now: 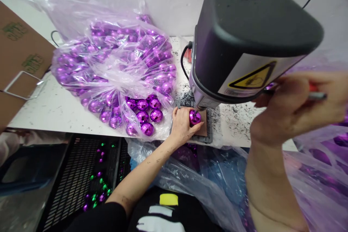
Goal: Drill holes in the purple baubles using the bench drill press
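My left hand (182, 123) is closed around a shiny purple faceted ball (195, 116), pressing it on a brown board (202, 127) over the base of a bench drill press (244, 43). The bit's tip meets the top of the ball or stops just above it; I cannot tell which. My right hand (290, 105), at the right and partly blurred, is wrapped round the drill press's feed handle (317, 95). A yellow warning triangle marks the black motor housing, which hides part of the table behind it.
Left of the drill, a clear plastic bag (116, 65) bulges with many purple balls. A cardboard box (24, 54) stands at the far left. Below the table are a black mesh crate (67, 177) with small green and purple balls and more plastic bagging (212, 181). Dark shavings speckle the white tabletop (236, 123).
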Motion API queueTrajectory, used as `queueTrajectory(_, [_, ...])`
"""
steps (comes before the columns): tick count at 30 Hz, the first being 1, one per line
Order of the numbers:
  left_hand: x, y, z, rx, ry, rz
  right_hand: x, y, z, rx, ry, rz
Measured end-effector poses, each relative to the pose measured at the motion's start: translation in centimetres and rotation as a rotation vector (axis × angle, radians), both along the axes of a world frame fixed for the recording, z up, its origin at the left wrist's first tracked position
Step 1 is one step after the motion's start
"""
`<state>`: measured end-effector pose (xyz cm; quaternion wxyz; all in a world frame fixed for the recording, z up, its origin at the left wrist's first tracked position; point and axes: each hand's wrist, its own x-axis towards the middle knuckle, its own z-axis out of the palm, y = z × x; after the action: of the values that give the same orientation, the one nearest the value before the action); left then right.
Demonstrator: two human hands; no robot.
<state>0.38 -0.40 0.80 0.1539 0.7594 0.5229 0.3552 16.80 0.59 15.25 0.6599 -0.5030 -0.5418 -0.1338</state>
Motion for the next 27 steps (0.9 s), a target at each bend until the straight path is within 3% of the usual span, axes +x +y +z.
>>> queueTrajectory(2, [-0.6, -1.0, 0.4, 0.006, -0.038, -0.022, -0.1, 1.1, 2.1, -0.011, -0.027, 0.03])
queueTrajectory(4, [-1.3, -2.8, 0.7, 0.007, -0.069, -0.059, -0.4, 1.9, 3.2, -0.041, 0.008, 0.113])
queueTrajectory(7, [-2.2, -6.2, 0.8, -0.021, 0.01, -0.218, -0.6, 2.0, 3.3, -0.141, 0.113, 0.194])
queueTrajectory(10, [-2.8, -8.9, 0.6, -0.056, 0.212, -0.356, -0.3, 1.7, 2.7, -0.172, 0.162, 0.144])
queueTrajectory(12, [-3.4, -9.4, 0.7, -0.053, 0.241, -0.381, -0.1, 1.6, 2.4, -0.166, 0.167, 0.092])
queueTrajectory(15, [-5.4, -8.5, 1.7, -0.001, 0.121, -0.303, 0.0, 1.7, 2.4, -0.176, 0.144, 0.096])
queueTrajectory(17, [-7.2, -6.8, 2.6, 0.058, 0.111, -0.118, -0.1, 2.0, 2.5, -0.147, 0.141, 0.127])
queueTrajectory(19, [-9.0, -4.7, 3.0, 0.077, 0.23, 0.12, -0.2, 2.3, 2.6, -0.092, 0.144, 0.141])
queueTrajectory(21, [-10.2, -2.7, 3.0, 0.014, 0.435, 0.254, -0.4, 2.6, 2.6, -0.051, 0.142, 0.141])
queueTrajectory(24, [-10.7, -0.4, 2.8, -0.109, 0.704, 0.227, -0.5, 2.8, 2.8, -0.072, 0.163, 0.16])
queueTrajectory(27, [-10.9, 0.7, 3.4, -0.156, 0.712, 0.143, -0.5, 2.7, 3.4, -0.126, 0.168, 0.191])
